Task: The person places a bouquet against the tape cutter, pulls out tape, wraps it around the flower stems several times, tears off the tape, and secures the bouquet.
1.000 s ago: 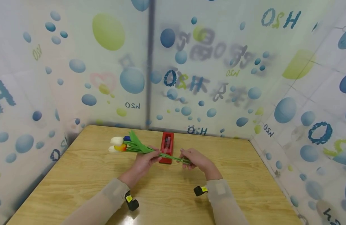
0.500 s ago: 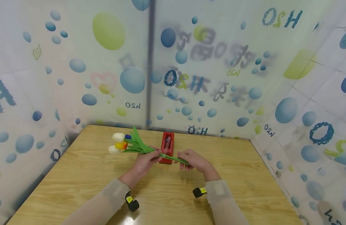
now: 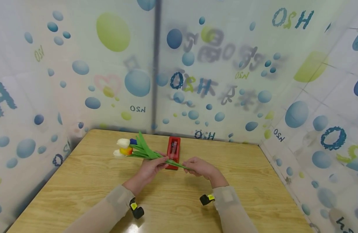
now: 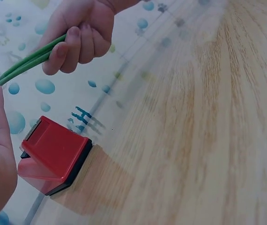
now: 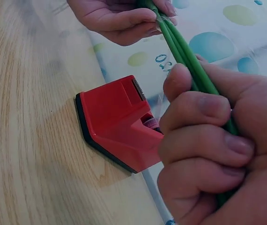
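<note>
Left hand (image 3: pixel 150 165): grip closed round a bunch of artificial tulips (image 3: pixel 146 150), held partway along below the leaves. Right hand (image 3: pixel 201 166): grip also closed, fingers curled about the lower ends of the green stems (image 5: pixel 184 54). Bunch lay crosswise, off the tabletop (image 3: pixel 80 181), between the 2 hands, its blooms to the left and stem ends to the right.

4 flower heads visible: 2 white, 1 blue, 1 orange-yellow. A broad green leaf (image 3: pixel 145 145) stood up above the left hand. A bit of clear tape (image 5: pixel 164 19) on the stems, at the left fingertips.

Red tape dispenser (image 4: pixel 54 150) upright on the tabletop, just beyond the stems, near the back edge. Toothed cutter (image 5: pixel 138 89) at its end, black base (image 5: pixel 106 153) below, tape roll (image 5: pixel 151 123) partly seen inside.

Both forearms in beige sleeves, with a small black device bearing a yellow label at each wrist. Behind the tabletop hung a pale curtain (image 3: pixel 240 19), printed with blue and green ovals and "H2O" lettering.
</note>
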Available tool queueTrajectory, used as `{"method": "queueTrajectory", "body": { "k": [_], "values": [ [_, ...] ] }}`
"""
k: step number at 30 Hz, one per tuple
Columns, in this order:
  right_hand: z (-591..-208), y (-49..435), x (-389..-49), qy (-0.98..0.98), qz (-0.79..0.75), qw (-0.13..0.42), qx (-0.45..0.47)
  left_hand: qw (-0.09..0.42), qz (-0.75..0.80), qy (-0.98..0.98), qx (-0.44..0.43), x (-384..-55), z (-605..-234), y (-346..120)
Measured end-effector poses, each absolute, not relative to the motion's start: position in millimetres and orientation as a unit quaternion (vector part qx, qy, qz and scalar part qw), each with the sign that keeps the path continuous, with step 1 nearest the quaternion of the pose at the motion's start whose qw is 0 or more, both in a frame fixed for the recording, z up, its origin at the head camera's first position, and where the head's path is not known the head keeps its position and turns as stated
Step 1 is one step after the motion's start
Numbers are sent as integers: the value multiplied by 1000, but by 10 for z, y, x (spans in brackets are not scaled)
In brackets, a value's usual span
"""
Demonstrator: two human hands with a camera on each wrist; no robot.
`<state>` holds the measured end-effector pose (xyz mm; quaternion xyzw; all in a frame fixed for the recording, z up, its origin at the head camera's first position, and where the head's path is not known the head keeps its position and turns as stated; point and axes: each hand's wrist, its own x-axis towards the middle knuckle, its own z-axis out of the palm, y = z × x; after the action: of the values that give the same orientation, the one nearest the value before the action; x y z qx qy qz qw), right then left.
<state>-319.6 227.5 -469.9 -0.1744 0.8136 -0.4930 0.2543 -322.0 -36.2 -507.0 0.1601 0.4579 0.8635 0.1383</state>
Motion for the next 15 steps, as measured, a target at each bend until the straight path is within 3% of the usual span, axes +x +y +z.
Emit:
{"method": "queueTrajectory", "body": {
  "k": [3,15],
  "values": [
    [-4703,2261,-3204,822,-488,227,-184,130,867,462,136,-3214,-5059,-349],
    [-4742,2196,-3206,899,-376,32,-223,89,897,431,52,-3152,-5010,-262]
  ]
}}
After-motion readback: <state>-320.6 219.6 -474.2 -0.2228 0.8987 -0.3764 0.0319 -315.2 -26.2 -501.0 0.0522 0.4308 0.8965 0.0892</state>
